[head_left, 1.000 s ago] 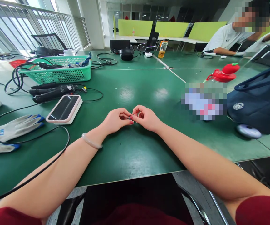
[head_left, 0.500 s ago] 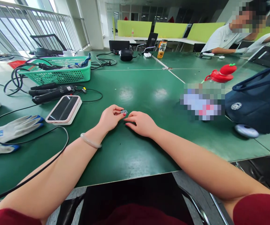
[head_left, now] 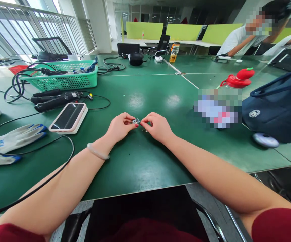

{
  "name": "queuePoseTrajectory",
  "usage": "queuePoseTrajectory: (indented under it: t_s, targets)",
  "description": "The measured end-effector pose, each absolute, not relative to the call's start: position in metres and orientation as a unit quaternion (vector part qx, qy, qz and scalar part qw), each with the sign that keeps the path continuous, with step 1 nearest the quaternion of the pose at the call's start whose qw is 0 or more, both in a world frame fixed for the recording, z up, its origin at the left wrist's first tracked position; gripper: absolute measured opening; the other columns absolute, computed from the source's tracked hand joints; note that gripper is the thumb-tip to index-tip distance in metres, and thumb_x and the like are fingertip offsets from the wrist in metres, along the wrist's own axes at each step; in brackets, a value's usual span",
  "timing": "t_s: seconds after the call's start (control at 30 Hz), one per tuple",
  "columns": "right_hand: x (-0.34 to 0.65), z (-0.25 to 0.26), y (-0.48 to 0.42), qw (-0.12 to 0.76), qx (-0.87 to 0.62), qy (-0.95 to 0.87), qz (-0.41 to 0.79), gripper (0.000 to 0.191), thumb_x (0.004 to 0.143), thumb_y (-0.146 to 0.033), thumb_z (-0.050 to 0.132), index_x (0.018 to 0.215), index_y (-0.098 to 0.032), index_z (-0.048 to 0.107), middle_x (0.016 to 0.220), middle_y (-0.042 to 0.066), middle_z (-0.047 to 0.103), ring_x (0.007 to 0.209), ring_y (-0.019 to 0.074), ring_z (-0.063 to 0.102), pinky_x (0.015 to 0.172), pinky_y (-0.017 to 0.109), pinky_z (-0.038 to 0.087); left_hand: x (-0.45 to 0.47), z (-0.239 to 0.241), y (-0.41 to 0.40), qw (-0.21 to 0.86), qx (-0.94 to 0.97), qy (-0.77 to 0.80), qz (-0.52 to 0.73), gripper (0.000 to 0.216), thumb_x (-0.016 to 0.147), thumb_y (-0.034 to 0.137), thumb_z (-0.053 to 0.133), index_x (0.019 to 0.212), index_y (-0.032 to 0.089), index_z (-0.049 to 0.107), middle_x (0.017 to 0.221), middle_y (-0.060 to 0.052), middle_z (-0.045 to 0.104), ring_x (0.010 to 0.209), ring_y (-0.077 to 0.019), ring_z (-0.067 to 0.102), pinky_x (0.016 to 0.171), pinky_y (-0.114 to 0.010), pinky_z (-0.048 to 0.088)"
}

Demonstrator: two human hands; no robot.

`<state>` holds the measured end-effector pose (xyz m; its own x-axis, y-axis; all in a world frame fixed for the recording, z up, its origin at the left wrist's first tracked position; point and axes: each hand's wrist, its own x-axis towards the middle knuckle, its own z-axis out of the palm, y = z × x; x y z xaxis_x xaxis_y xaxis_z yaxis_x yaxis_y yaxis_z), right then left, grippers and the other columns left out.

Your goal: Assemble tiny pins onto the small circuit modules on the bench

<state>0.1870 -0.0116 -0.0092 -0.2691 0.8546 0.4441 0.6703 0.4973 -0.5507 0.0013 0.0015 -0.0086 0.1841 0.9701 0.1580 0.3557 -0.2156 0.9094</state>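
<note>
My left hand (head_left: pixel 120 127) pinches a small flat piece with a black-and-white pattern (head_left: pixel 136 121) between thumb and fingers, low over the green table (head_left: pixel 135 161). It could be a tiny circuit board, but its kind is too small to tell. My right hand (head_left: pixel 157 126) is closed in a pinch close to the piece's right end. Whatever lies between those fingertips is hidden or too tiny to name. Just below them, a small gold-coloured bit (head_left: pixel 144 130) rests on the tabletop.
To the left are a pink-framed phone-like device (head_left: pixel 68 117), work gloves (head_left: pixel 11 143), black handled tools (head_left: pixel 57 101), a green basket (head_left: pixel 67 80) and a cable crossing my left forearm. A navy bag (head_left: pixel 279 107) and a red-lidded bottle (head_left: pixel 237 80) stand right. A person sits beyond.
My right hand has risen slightly and moved to the right, its fingers drawn into a pinch, uncovering the gold bit. My left hand has shifted slightly right with the patterned piece.
</note>
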Motion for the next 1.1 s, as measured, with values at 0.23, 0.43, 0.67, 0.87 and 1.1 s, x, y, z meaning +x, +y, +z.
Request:
queuePoseTrajectory:
  t_s: [0.23, 0.43, 0.67, 0.87, 1.1]
  targets:
    - [0.1859, -0.0095, -0.0118, 0.373, -0.477, -0.786, 0.128, 0.011, 0.085, -0.026, 0.063, 0.080, -0.020, 0.070, 0.080, 0.002, 0.059, 0.067, 0.0127, 0.051, 0.064, 0.027, 0.039, 0.0017, -0.0084, 0.0017, 0.375, 0.678, 0.488, 0.402, 0.034, 0.059, 0.037, 0.079, 0.079, 0.018, 0.059, 0.074, -0.001, 0.065, 0.065, -0.0134, 0.056, 0.065, -0.030, 0.045]
    - [0.1859, -0.0096, -0.0122, 0.366, -0.477, -0.789, 0.128, 0.012, 0.087, -0.027, 0.061, 0.081, -0.020, 0.068, 0.084, 0.002, 0.059, 0.067, 0.0125, 0.051, 0.064, 0.027, 0.039, 0.0028, -0.0048, -0.0007, 0.391, 0.669, 0.484, 0.406, 0.034, 0.059, 0.035, 0.079, 0.079, 0.017, 0.059, 0.075, -0.002, 0.066, 0.067, -0.0137, 0.058, 0.066, -0.030, 0.046]
    - [0.1869, -0.0100, -0.0133, 0.366, -0.474, -0.794, 0.104, 0.012, 0.088, -0.028, 0.060, 0.082, -0.020, 0.067, 0.085, 0.002, 0.059, 0.067, 0.0123, 0.051, 0.064, 0.026, 0.039, 0.0058, -0.0020, -0.0028, 0.440, 0.648, 0.465, 0.413, 0.031, 0.061, 0.027, 0.078, 0.082, 0.016, 0.058, 0.082, -0.004, 0.070, 0.073, -0.0144, 0.063, 0.073, -0.032, 0.050]
    - [0.1870, -0.0092, -0.0143, 0.369, -0.476, -0.792, 0.099, 0.014, 0.089, -0.028, 0.059, 0.081, -0.020, 0.066, 0.084, 0.002, 0.059, 0.066, 0.0124, 0.050, 0.064, 0.027, 0.039, 0.0046, -0.0020, -0.0021, 0.430, 0.654, 0.470, 0.409, 0.031, 0.061, 0.027, 0.077, 0.083, 0.016, 0.059, 0.081, -0.004, 0.070, 0.072, -0.0147, 0.063, 0.072, -0.032, 0.051]
    - [0.1862, -0.0078, -0.0151, 0.379, -0.474, -0.788, 0.102, 0.012, 0.088, -0.027, 0.059, 0.080, -0.020, 0.065, 0.084, 0.002, 0.058, 0.065, 0.0124, 0.049, 0.062, 0.026, 0.038, 0.0051, 0.0005, -0.0043, 0.442, 0.644, 0.478, 0.401, 0.031, 0.060, 0.026, 0.079, 0.083, 0.016, 0.061, 0.076, -0.002, 0.070, 0.071, -0.0157, 0.065, 0.071, -0.032, 0.051]
